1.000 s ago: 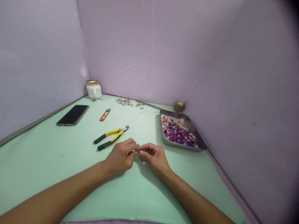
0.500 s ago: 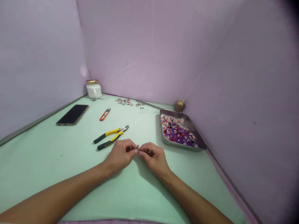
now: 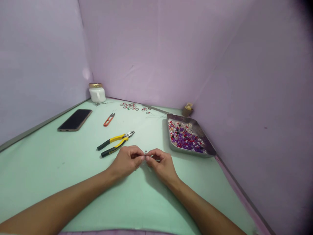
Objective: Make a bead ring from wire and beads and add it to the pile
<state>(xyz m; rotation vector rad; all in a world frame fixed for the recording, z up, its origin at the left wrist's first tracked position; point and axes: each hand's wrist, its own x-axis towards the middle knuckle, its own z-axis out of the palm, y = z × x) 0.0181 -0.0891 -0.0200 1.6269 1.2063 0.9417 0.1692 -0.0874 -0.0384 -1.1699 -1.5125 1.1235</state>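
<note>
Left hand [image 3: 126,161] and right hand [image 3: 163,165] meet, my fingers clamped on a tiny beaded piece [image 3: 146,152] they mostly hide. Beyond lie pliers [image 3: 123,141], a tray [image 3: 204,135] of beads [image 3: 184,137] to my right, then snips [image 3: 107,122], a phone [image 3: 75,120], small rings [image 3: 128,106] and a jar [image 3: 97,94]. Its exposed tip looks paler, less red, than a second ago.

No words legible, small yellow lettering [image 3: 114,150] along the black lower grip [image 3: 106,153] of yellow-and-black-handled steel pliers [image 3: 122,142], too blurred to read
</note>
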